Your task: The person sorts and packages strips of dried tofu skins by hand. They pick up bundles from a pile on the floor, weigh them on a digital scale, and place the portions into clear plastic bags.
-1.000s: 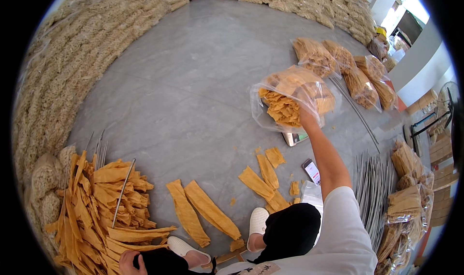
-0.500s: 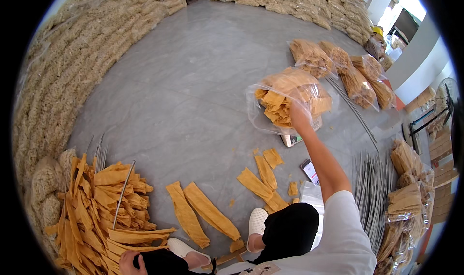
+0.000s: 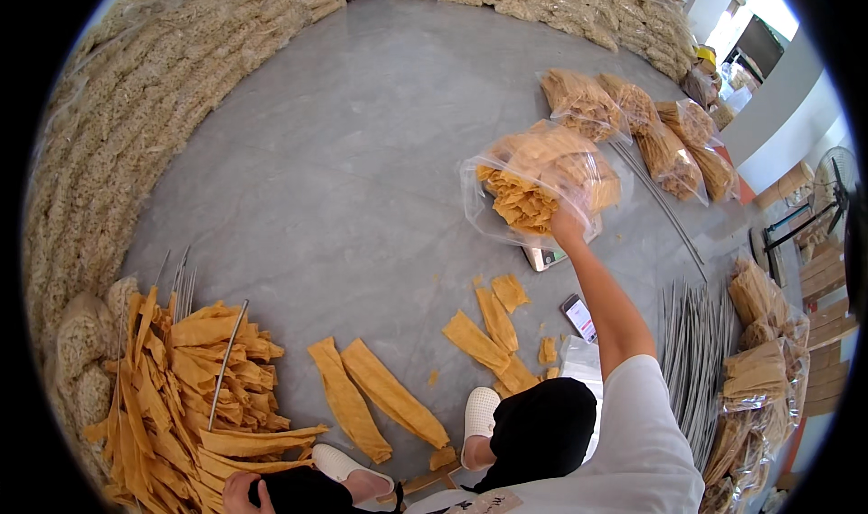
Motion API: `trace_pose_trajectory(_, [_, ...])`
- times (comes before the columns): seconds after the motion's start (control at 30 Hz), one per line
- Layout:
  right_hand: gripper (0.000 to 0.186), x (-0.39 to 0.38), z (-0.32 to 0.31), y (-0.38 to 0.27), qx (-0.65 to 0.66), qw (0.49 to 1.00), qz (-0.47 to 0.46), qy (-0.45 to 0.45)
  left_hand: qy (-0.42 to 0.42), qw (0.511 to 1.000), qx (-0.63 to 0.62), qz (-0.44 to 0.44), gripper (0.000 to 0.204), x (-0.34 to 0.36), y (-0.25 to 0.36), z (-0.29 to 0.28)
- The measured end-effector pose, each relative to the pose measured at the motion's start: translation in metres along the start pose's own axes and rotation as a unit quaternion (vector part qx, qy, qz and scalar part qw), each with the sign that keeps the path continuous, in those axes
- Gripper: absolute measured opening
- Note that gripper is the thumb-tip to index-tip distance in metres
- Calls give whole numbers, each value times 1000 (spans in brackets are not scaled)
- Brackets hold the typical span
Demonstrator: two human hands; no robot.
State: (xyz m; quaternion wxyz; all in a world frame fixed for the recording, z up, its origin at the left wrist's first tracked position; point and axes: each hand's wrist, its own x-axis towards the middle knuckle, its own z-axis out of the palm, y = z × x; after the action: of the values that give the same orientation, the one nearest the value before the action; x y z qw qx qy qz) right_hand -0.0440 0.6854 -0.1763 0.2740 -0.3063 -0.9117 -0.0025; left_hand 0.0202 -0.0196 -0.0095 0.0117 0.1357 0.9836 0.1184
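Observation:
My right hand [image 3: 567, 226] reaches to the mouth of a clear plastic bag [image 3: 472, 198] packed with yellow dried bean curd strips [image 3: 524, 205]. Its fingertips are hidden among the strips and plastic. The bag lies on a small scale [image 3: 543, 259], mostly covered by it. At the lower left, my left hand [image 3: 242, 494] rests with fingers apart on my black-trousered knee, holding nothing. Beside it rises a large heap of long yellow strips [image 3: 226, 351], with a metal rod [image 3: 228, 365] leaning on it.
Loose strips [image 3: 393, 392] and broken pieces lie by my feet. A phone [image 3: 579, 319] and flat plastic bags [image 3: 579, 360] are near my right knee. Filled bags [image 3: 583, 105] stand at the far right. Thin rods [image 3: 696, 369] lie rightward. Stacked pale bags [image 3: 127, 143] line the left.
My right hand has shifted slightly down and right, toward the edge of the bag's mouth. More of the packed strips now shows. My left hand has stayed on the knee.

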Motion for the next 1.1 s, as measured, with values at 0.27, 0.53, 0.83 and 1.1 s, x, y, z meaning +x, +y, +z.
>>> trace_pose_trajectory(0.27, [36, 27, 45, 27, 26, 975, 83, -205, -7, 1000, 4, -1, 24, -1, -2, 0])
trace_pose_trajectory(0.53, [33, 33, 46, 37, -65, 997, 1, 44, -22, 1000, -2, -6, 24, 6, 3, 0])
trace_pose_trajectory(0.83, [28, 32, 34, 48, -26, 999, -23, 18, -23, 1000, -7, -6, 23, 9, 7, -2])
trace_pose_trajectory(1.1, [23, 17, 16, 16, -22, 988, -148, 45, -10, 1000, -4, -4, 23, 9, 9, -3])
